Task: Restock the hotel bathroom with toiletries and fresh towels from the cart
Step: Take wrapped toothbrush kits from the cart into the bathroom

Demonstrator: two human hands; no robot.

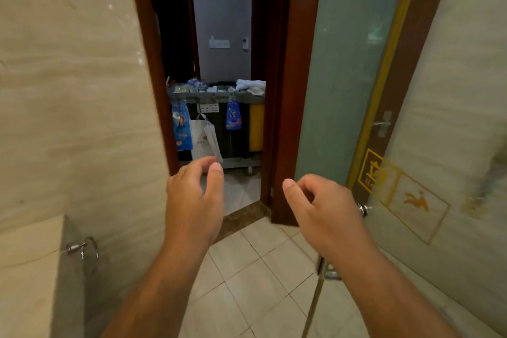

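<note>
Grey cart (pixel 216 96) sits well beyond empty left grip (pixel 192 206) and right grip (pixel 326 214).

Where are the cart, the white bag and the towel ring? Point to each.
cart (pixel 216 96): head view, front rim of its grey top tray.
white bag (pixel 200 137): head view, middle of its front face.
towel ring (pixel 73 248): head view, its metal wall mount.
</note>
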